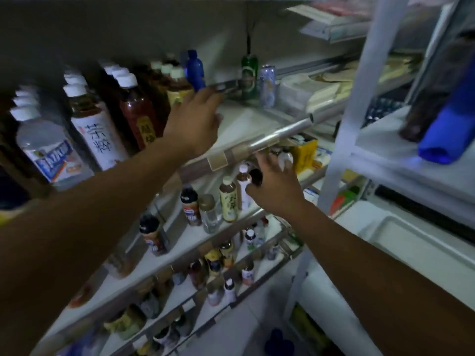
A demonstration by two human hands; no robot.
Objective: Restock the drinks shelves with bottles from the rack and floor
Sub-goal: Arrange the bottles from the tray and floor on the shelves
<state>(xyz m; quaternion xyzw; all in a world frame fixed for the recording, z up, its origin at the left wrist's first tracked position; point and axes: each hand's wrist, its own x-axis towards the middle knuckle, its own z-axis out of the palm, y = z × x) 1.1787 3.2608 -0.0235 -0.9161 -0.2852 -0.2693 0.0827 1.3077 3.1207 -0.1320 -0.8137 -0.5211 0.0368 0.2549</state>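
Gripping the blue bottle [194, 69] at its base, the left hand [195, 122] holds it upright over the upper shelf [246, 124], beside the tea bottles [138, 111]. The right hand [275, 186] reaches among the lower shelf's bottles [228, 199]; its grip is unclear.

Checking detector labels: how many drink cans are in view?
2. The green can stands at the back of the upper shelf; the silver can is just right of it. Blur lower down may hide others.

blue roll [442, 134] beside dark bundle [424, 109] | yellow carton [304, 152] | pale flat packs [321, 93] | white chest lid [411, 242]
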